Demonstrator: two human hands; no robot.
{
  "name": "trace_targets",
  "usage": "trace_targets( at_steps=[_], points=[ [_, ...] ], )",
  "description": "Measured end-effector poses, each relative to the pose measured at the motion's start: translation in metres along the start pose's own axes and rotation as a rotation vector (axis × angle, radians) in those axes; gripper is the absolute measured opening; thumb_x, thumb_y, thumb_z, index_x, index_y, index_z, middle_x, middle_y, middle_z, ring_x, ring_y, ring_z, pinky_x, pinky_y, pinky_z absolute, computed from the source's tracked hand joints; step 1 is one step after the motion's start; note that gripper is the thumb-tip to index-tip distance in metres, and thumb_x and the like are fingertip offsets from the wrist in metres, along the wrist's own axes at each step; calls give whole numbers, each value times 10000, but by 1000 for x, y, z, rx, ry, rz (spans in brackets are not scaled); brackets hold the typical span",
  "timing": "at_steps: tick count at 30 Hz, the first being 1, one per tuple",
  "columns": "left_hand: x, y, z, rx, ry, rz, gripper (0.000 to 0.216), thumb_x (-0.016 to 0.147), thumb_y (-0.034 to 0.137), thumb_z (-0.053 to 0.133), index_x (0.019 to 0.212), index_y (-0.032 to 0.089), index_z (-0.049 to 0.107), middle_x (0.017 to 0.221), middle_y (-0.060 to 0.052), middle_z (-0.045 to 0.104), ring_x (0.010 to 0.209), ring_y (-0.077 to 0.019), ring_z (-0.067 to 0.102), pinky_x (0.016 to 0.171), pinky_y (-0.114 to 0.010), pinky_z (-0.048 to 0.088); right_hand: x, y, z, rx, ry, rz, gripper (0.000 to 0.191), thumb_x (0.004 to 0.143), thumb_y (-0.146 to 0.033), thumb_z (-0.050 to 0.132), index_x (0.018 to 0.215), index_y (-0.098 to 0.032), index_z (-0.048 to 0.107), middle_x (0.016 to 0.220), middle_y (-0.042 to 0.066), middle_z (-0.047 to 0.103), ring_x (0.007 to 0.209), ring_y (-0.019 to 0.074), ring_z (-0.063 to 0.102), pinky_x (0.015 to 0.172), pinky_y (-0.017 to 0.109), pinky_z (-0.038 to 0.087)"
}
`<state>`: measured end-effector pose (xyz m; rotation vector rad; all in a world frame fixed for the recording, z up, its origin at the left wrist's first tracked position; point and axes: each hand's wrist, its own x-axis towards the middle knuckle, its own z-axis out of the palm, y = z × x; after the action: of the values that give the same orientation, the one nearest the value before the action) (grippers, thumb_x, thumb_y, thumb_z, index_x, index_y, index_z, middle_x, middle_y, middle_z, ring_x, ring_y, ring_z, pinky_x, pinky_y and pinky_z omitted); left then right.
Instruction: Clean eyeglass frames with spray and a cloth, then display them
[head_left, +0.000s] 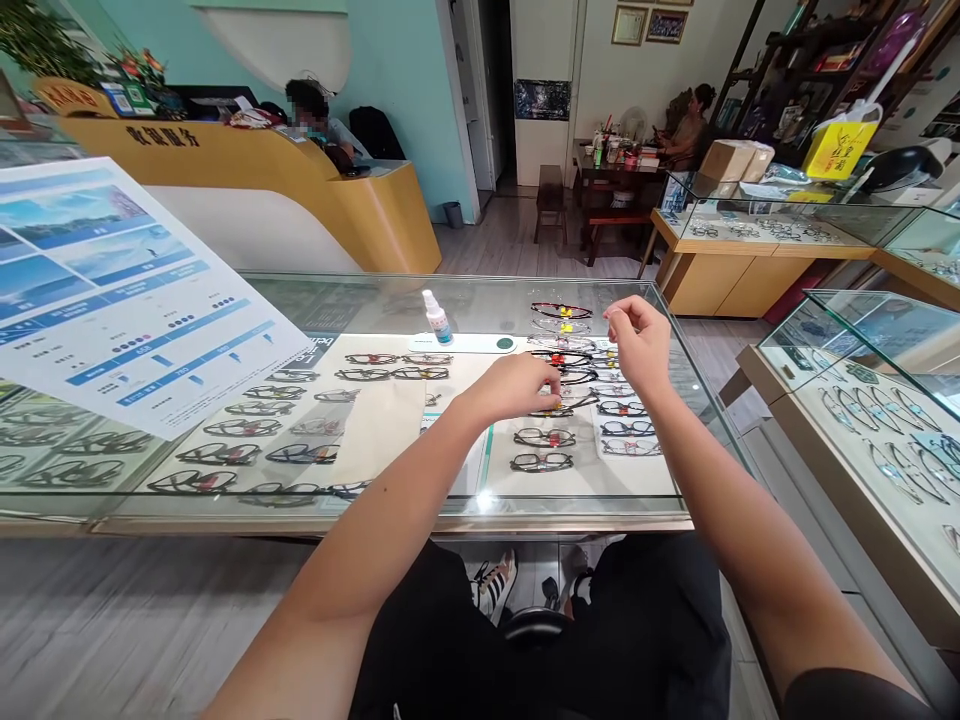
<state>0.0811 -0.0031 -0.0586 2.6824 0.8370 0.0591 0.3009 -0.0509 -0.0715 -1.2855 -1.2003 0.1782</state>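
My left hand (517,386) reaches over the glass display case with its fingertips pinched at a dark pair of eyeglasses (577,407); the hand hides part of the frame. To the right, my right hand (642,342) is raised above the glass, fingers curled and thumb against them. Whether anything small is between those fingers I cannot make out. Around the hands lie rows of eyeglasses, among them a red-rimmed pair (561,311) at the far end and a dark pair (541,462) nearest me. Some frames carry small red or yellow tags.
A white spray bottle (436,318) stands on the glass case (375,300). A large printed sheet (150,300) rises at the left. More display cases (862,430) flank the right side. Beyond are a yellow counter (397,215) with a seated person and a dark table with another person.
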Motion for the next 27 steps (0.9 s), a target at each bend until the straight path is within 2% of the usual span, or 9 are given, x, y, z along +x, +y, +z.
trace_targets(
  at_steps=[3,16,19,22,24,27],
  points=[
    [-2,1,-1,-45,-40,43,234,913,420,669,925,257,835,897,-22,782,834,-217,659,672,-333,335,-1,-1,0,-14,-6,11,202,948,-325,611,772,-242,662,674,-21,577,667,173,551,677,323,452],
    [5,-3,9,-72,20,42,223,932,429,692,928,263,841,795,-21,762,755,-223,647,669,-342,329,-3,-11,0,-43,-13,22,207,940,-319,604,760,-239,664,658,-25,577,650,170,550,670,332,425],
    [8,-4,11,-97,124,35,246,945,460,703,1021,266,833,951,-27,814,904,-258,711,712,-349,390,-3,-10,0,-47,-16,18,209,941,-320,599,761,-237,665,664,-23,589,646,169,541,667,333,416],
    [14,-6,14,-80,264,-13,268,985,412,676,1156,253,808,1199,-48,827,1114,-296,729,845,-370,468,-3,-9,1,-51,-18,10,215,940,-324,606,753,-234,662,672,-23,594,646,165,527,679,337,415],
    [18,-7,16,-28,279,-55,256,1000,375,662,1162,245,811,1224,-64,821,1151,-309,728,892,-387,486,-4,-9,2,-55,-17,13,216,940,-327,611,752,-234,662,675,-24,593,650,165,522,687,337,415],
    [25,-9,19,29,252,-91,237,1010,347,645,1105,237,832,1149,-76,823,1124,-317,732,877,-397,495,-5,-10,3,-61,-17,28,216,939,-337,616,758,-234,671,670,-27,588,645,164,509,674,335,400]
  ],
)
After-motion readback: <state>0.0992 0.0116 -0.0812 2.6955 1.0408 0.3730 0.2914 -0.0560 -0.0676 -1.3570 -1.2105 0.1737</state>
